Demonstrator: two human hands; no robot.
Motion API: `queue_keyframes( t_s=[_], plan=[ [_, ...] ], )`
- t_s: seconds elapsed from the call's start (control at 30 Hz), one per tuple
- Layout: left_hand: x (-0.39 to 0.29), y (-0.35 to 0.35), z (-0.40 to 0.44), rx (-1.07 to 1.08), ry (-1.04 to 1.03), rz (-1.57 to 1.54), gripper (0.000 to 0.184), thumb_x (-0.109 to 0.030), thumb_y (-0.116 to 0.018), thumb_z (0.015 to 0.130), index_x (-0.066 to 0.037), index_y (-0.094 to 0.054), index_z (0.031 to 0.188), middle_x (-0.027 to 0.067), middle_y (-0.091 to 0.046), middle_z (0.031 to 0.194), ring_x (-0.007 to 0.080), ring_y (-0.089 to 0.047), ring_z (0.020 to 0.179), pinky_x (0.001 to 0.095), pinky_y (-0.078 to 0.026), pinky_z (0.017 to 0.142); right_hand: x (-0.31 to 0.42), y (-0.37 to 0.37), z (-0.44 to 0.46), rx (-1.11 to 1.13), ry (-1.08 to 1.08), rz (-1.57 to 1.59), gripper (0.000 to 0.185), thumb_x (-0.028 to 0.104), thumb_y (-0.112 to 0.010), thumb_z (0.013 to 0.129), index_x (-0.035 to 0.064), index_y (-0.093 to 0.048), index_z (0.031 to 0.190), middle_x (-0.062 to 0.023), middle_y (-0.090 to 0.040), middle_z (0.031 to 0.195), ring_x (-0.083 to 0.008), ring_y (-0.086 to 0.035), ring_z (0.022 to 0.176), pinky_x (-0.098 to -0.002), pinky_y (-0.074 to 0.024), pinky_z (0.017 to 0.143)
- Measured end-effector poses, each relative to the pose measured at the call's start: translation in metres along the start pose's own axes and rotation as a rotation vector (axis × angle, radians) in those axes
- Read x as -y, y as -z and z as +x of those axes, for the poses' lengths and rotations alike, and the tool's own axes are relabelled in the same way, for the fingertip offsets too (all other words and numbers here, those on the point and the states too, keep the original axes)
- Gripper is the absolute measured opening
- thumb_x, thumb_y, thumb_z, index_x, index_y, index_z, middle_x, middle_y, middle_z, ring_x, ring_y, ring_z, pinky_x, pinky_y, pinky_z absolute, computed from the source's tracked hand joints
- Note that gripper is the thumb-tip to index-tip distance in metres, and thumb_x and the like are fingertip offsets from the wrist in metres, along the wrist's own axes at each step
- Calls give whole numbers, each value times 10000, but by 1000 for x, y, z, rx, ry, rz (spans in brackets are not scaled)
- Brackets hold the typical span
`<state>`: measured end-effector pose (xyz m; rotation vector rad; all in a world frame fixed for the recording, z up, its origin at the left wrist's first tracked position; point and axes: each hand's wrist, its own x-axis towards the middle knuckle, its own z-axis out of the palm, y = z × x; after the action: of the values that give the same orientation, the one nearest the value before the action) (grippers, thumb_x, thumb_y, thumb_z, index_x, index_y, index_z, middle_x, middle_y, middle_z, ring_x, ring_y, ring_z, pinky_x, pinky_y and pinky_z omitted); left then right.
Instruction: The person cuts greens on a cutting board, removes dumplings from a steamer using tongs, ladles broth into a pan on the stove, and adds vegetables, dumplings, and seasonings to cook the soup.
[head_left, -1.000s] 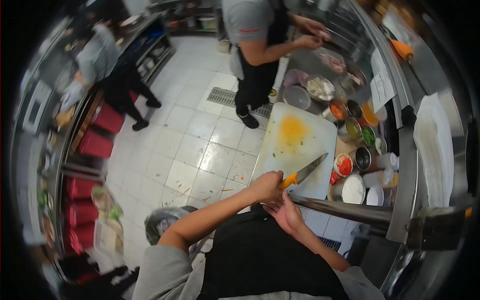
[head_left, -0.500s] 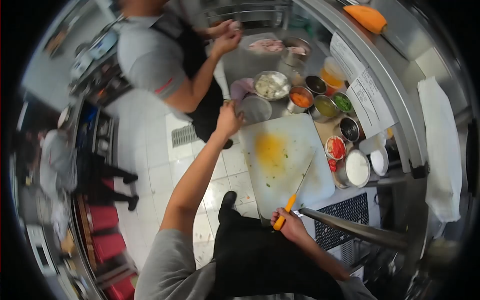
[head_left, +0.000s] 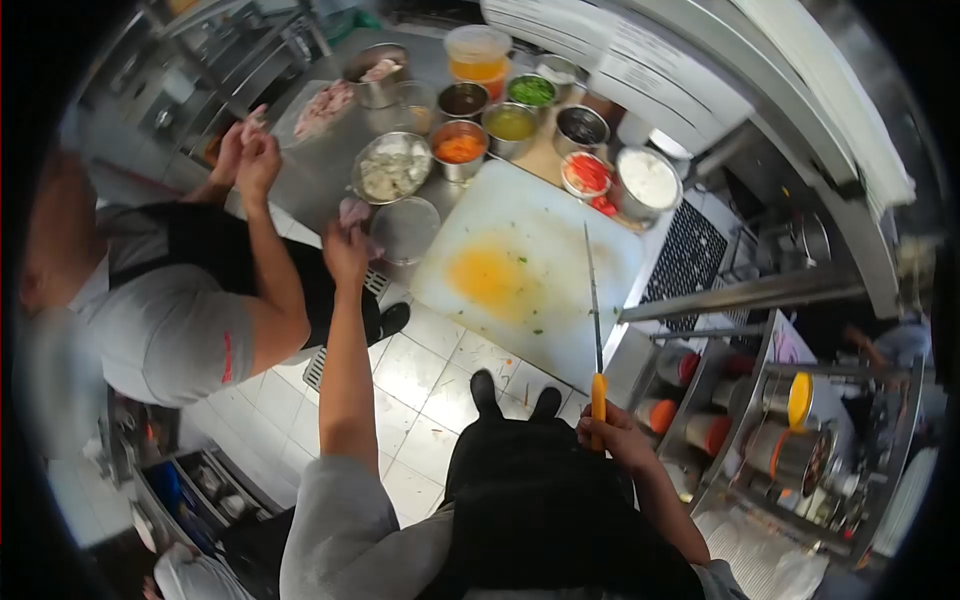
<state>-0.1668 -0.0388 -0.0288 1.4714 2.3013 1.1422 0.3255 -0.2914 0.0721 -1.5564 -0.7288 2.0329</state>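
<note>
My right hand grips a knife by its orange-yellow handle. The knife's long thin blade points away from me over the right part of the white cutting board. A yellow wet stain and green scraps mark the board. My left hand reaches out to the board's far left, its fingers closed on a crumpled pinkish-purple cloth-like item. Beside that hand lies a clear round container or lid. Just beyond is a metal bowl of whitish pieces.
Behind the board stand containers of orange pieces, chopped greens, red strips and a white substance. A co-worker stands close on my left, hands raised near pale meat. A metal bar juts in at right.
My view has turned, so the board and containers sit differently. My left hand has reached the pinkish-purple item. The knife stays in my right hand, its blade now nearly straight ahead.
</note>
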Motion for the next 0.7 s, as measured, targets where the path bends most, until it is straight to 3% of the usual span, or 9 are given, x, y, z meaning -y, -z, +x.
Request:
queue_keyframes(
  t_s=[0.13, 0.27, 0.33, 0.4, 0.47, 0.57, 0.63, 0.67, 0.7],
  plan=[
    [-50, 22, -85, -199, -257, -35, 428, -206, -612, 950, 10, -551, 1315, 262, -533, 1307, 454, -535, 1178, 470, -472, 989, -18, -7, -33, -23, 14, -20, 170, 161, -670, 963, 69, -580, 1074, -16, -627, 904, -107, -628, 839, -271, -489, 715],
    [-62, -22, -118, 85, -343, 125, 567, -104, -662, 838, -7, -496, 1371, 237, -518, 1301, 442, -512, 1147, 522, -464, 968, -43, -5, -49, -30, 57, -83, 205, 176, -695, 947, 62, -573, 1065, -11, -625, 892, -94, -609, 794, -251, -494, 712],
    [-85, -51, -138, 155, -562, 269, 505, -114, -610, 867, -11, -542, 1356, 257, -540, 1288, 460, -523, 1122, 528, -451, 992, -45, -4, -63, -54, 62, -109, 194, 155, -691, 947, 55, -572, 1062, -10, -620, 883, -90, -600, 790, -251, -489, 717],
    [-83, -116, -198, 364, -451, 14, 419, -115, -576, 892, 15, -575, 1291, 268, -563, 1306, 487, -510, 1217, 513, -415, 1059, -44, -6, -83, -101, 97, -129, 184, 140, -688, 945, 53, -576, 1062, -10, -620, 867, -88, -595, 777, -248, -481, 707],
    [-119, -152, -297, 315, -746, -162, 372, -48, -588, 849, 26, -604, 1213, 233, -597, 1229, 403, -546, 1185, 507, -423, 1038, -42, -10, -101, -152, 169, -163, 176, 128, -684, 941, 55, -584, 1065, -11, -626, 845, -88, -595, 755, -242, -470, 681],
    [-199, -77, -367, 1110, -703, -666, 236, -45, -619, 779, -76, -670, 1008, 138, -583, 1003, 336, -584, 989, 452, -481, 924, -58, -5, -123, -237, 175, -111, 229, 107, -704, 924, 28, -576, 1097, -23, -596, 843, -104, -572, 788, -262, -473, 745],
    [-188, -78, -352, 1037, -644, -737, 216, -38, -617, 790, -64, -666, 998, 121, -615, 1010, 313, -602, 967, 438, -492, 902, -46, -8, -141, -293, 215, -244, 237, 98, -716, 912, 31, -587, 1099, -23, -592, 847, -114, -578, 809, -270, -470, 750],
    [-206, -50, -300, 942, -875, -851, 154, -44, -598, 851, -48, -662, 991, 115, -649, 1039, 287, -629, 949, 419, -505, 879, -51, -7, -149, -332, 228, -331, 229, 93, -717, 910, 33, -590, 1091, -22, -592, 848, -113, -577, 812, -270, -469, 751],
    [-179, -57, -274, 799, -572, -843, 116, -65, -573, 914, -34, -657, 987, 117, -664, 1068, 268, -647, 950, 417, -493, 887, -56, -8, -156, -372, 236, -417, 222, 88, -719, 908, 35, -593, 1083, -22, -592, 849, -113, -576, 816, -271, -468, 752]
  ],
)
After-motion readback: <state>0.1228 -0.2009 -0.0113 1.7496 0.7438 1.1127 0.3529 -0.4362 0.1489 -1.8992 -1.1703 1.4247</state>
